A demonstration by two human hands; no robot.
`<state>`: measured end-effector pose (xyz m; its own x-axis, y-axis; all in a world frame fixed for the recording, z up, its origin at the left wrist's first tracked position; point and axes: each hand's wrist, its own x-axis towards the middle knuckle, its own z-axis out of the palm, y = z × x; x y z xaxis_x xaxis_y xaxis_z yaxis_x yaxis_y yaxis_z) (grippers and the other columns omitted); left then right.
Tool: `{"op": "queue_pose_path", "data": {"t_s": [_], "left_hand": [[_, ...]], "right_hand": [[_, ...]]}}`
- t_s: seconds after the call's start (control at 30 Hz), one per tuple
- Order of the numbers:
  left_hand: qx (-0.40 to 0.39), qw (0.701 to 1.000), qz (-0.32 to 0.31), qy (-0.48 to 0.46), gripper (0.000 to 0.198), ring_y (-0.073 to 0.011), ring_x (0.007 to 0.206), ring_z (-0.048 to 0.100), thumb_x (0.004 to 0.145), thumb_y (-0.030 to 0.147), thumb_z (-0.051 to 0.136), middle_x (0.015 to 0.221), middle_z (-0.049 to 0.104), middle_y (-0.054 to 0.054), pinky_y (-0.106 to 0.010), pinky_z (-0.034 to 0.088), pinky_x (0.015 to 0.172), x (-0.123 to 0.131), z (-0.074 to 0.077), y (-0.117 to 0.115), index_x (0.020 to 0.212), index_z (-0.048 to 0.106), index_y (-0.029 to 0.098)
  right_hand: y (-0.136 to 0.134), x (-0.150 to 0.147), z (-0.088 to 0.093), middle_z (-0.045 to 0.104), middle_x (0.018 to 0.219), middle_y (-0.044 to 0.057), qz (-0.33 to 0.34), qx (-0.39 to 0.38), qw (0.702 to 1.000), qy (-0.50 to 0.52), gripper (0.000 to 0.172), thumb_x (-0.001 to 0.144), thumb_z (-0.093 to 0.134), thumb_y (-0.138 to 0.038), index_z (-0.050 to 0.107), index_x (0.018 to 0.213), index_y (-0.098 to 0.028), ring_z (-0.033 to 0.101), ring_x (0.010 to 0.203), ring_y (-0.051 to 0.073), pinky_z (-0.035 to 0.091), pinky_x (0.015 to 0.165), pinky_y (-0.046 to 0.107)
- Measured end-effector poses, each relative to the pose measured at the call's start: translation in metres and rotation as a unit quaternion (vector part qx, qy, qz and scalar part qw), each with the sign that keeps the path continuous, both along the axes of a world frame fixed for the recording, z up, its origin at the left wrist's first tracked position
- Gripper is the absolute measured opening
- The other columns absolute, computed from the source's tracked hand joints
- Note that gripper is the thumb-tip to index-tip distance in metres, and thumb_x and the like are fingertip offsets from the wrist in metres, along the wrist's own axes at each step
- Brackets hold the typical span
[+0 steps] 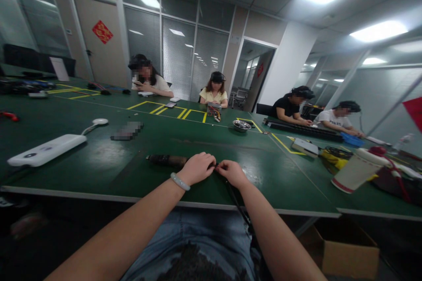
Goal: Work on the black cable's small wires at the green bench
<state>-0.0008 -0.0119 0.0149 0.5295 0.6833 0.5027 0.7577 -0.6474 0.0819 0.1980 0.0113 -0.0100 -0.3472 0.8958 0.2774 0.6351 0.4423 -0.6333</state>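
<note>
A dark, cylindrical corded tool, which looks like an electric screwdriver point(166, 160), lies on the green table with its metal tip pointing left. My left hand point(198, 169), with a pale bangle at the wrist, is closed over its rear end, and the fingers hide that part. Fingertip to fingertip with it, my right hand point(233, 173) pinches at the point where the tool's black cord point(234, 195) begins. From there the cord drops over the near table edge beside my right forearm. Whatever small part lies between the fingertips is hidden.
A white power strip point(49, 149) and a blurred flat object point(127, 131) lie to the left. Ahead stands a metal bowl point(241, 126). A paper cup point(358, 170) and a white box point(305, 147) are on the right. Several people sit around the table point(280, 184).
</note>
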Motion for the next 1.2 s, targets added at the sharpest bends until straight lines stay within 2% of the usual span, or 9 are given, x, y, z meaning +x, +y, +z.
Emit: {"op": "queue_pose_path", "data": {"t_s": [0.47, 0.67, 0.97, 1.2], "left_hand": [[0.003, 1.000, -0.009, 0.008, 0.011, -0.0186, 0.090, 0.053, 0.088, 0.026, 0.051, 0.091, 0.062, -0.004, -0.031, 0.041, 0.079, -0.0002, 0.0002, 0.0006, 0.092, 0.060, 0.022], [-0.008, 1.000, 0.016, -0.004, 0.010, -0.0186, 0.087, 0.054, 0.087, 0.026, 0.052, 0.089, 0.062, -0.003, -0.030, 0.041, 0.075, 0.0005, 0.0032, -0.0029, 0.094, 0.058, 0.021], [-0.003, 1.000, 0.003, 0.007, 0.010, -0.0184, 0.088, 0.054, 0.088, 0.025, 0.051, 0.090, 0.062, -0.003, -0.031, 0.042, 0.077, 0.0009, 0.0029, -0.0020, 0.091, 0.060, 0.021], [-0.008, 1.000, 0.021, 0.003, 0.012, -0.0190, 0.089, 0.055, 0.087, 0.025, 0.052, 0.092, 0.062, -0.004, -0.031, 0.042, 0.077, 0.0005, 0.0014, -0.0015, 0.096, 0.059, 0.021]], "right_hand": [[0.0015, -0.0003, -0.0023, 0.070, 0.077, 0.000, 0.003, 0.004, 1.000, -0.003, 0.017, 0.080, 0.061, -0.034, 0.070, 0.080, -0.019, 0.060, 0.069, 0.013, 0.042, 0.063, 0.023], [0.0010, 0.0000, -0.0013, 0.069, 0.076, 0.000, 0.004, 0.002, 1.000, -0.001, 0.017, 0.080, 0.061, -0.035, 0.069, 0.079, -0.020, 0.060, 0.069, 0.013, 0.042, 0.063, 0.023], [-0.0002, 0.0002, -0.0003, 0.070, 0.076, 0.000, -0.001, 0.000, 1.000, -0.006, 0.018, 0.081, 0.061, -0.035, 0.069, 0.080, -0.020, 0.060, 0.069, 0.014, 0.042, 0.063, 0.024], [-0.0010, -0.0002, 0.0020, 0.070, 0.077, 0.001, -0.004, -0.010, 1.000, -0.008, 0.020, 0.080, 0.061, -0.036, 0.070, 0.080, -0.019, 0.060, 0.069, 0.014, 0.043, 0.063, 0.024]]}}
